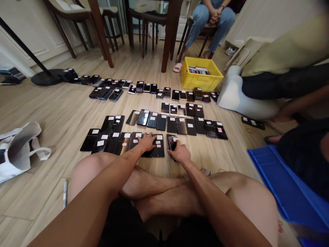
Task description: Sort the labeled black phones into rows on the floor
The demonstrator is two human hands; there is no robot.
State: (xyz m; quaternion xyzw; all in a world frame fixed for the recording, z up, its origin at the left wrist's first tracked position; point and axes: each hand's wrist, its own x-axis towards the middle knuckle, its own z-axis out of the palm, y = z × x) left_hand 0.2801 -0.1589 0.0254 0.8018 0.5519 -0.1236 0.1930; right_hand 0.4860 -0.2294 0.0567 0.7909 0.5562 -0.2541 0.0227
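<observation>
My left hand (147,142) lies with fingers spread over a dark phone in the nearest row, partly covering it. Beside it is a black labelled phone (158,147), close to the fingertips. My right hand (182,153) is closed around the near right edge of a phone (171,141) with a white label, apart from the rest of the row. Whether more phones lie under that one I cannot tell. To the left are further labelled phones, among them one with a pale reflection (123,144). A middle row holds more, including a black phone (190,127).
Phone stacks (100,92) line the floor farther off. Behind them stands a yellow crate (202,82) with contents. A white bag (19,147) and a marker (65,193) are at left, a blue tray (280,185) at right. Other people sit right and at the back.
</observation>
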